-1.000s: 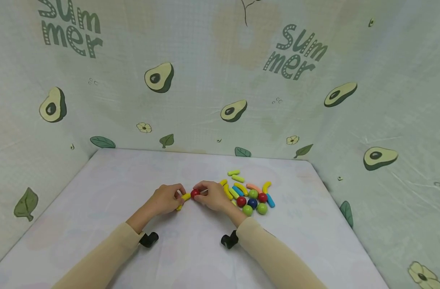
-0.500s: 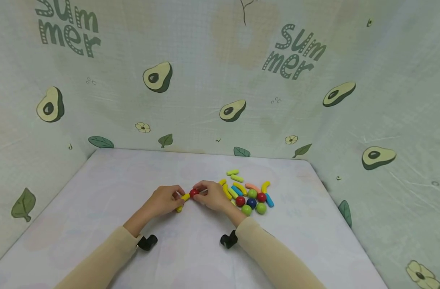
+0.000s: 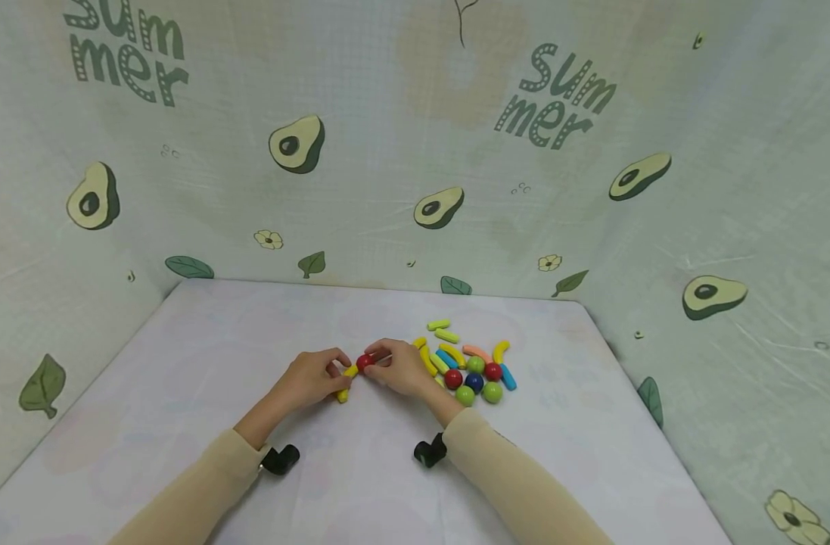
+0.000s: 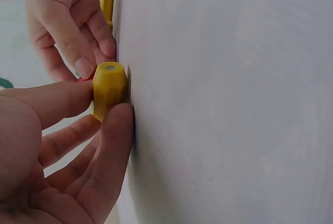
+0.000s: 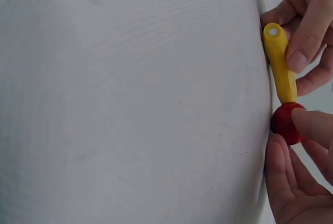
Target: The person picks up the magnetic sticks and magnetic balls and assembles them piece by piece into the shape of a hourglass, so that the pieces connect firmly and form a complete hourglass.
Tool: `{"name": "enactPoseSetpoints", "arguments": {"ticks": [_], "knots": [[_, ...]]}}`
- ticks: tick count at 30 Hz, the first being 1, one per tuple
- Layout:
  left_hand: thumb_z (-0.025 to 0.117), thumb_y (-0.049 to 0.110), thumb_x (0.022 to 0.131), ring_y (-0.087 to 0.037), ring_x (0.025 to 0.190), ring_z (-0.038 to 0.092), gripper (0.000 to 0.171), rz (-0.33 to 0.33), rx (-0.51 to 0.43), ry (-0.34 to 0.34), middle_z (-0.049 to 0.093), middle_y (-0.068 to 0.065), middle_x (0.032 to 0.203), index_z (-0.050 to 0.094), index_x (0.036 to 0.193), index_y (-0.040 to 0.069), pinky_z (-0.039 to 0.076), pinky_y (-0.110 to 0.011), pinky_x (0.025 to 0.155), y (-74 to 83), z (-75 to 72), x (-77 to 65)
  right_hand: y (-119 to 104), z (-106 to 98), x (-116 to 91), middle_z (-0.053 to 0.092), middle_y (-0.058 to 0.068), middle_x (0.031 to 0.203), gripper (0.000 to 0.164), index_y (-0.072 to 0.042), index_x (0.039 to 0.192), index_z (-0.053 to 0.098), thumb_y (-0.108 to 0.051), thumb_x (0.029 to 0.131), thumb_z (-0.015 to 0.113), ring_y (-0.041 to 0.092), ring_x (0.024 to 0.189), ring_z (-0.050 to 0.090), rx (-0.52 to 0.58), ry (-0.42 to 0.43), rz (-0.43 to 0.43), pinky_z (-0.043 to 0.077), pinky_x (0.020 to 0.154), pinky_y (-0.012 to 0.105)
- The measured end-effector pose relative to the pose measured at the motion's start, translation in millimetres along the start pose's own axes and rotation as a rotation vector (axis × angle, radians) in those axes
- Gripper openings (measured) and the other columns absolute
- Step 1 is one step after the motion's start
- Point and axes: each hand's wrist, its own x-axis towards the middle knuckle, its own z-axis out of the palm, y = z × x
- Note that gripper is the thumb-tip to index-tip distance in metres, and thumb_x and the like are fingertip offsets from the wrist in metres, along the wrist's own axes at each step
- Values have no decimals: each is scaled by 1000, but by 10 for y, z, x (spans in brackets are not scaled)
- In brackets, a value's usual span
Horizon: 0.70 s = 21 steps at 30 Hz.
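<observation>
Two sets of fingers are pinching: those of the left hand (image 3: pixel 312 376) grip a yellow rod (image 5: pixel 281 76), those of the right hand (image 3: pixel 401 369) a red ball (image 5: pixel 283 123). One end of the rod touches the ball between the hands, well in from the side edges of the bench (image 3: pixel 340 477).

Against the earlier frames, the rod's near end has swung a little to the right, so the rod points more nearly straight at the far edge; the ball sits as it did, apart from a slight drift of the whole head view. The pile (image 3: pixel 474 381) beside the right hand has not moved.

Both forearms reach in from the near side and slant towards each other, with the sleeves (image 3: pixel 530 484) pulled to the wrists and a black device (image 3: pixel 281 459) at each. The pile lies towards the far right corner — green, red and dark blue balls, with yellow, lime, blue and salmon rods.

The left fingers cover the middle of the rod in the head view, and the right fingers cover part of the ball. The right hand and wrist hide the left fringe of the pile. It is hard to tell whether the rod and held ball rest on the bench. The near edge is cut off, as are both elbows.
</observation>
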Motion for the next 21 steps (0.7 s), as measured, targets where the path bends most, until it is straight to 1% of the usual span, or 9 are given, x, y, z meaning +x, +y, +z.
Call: {"name": "enactPoseSetpoints", "arguments": {"ticks": [6,11,18,21], "knots": [[80,20,96,-14,64,63,26,1,17,-1,69,0,84,71,118,10,54,-30,62,-8,20,6,4,8,9,75,1,116,27,-16,125,72,-21,99,78,16,100,70,9,2,3,61,89,31],[80,22,96,-14,66,63,26,14,31,-6,69,1,84,70,118,10,53,-29,63,-27,30,25,6,9,12,75,1,115,27,-16,124,72,-22,98,79,15,98,69,13,6,11,61,89,31],[80,24,96,-13,70,64,23,19,25,-4,70,1,87,71,113,11,54,-29,65,-46,19,51,1,9,12,75,0,115,25,-15,122,72,-22,98,79,14,98,70,22,9,19,61,88,31],[80,24,96,-13,72,64,26,19,15,-1,71,0,90,71,117,11,55,-29,66,-48,8,66,12,14,10,75,-1,115,25,-15,121,72,-21,98,80,14,98,70,18,6,18,61,88,30]]}}
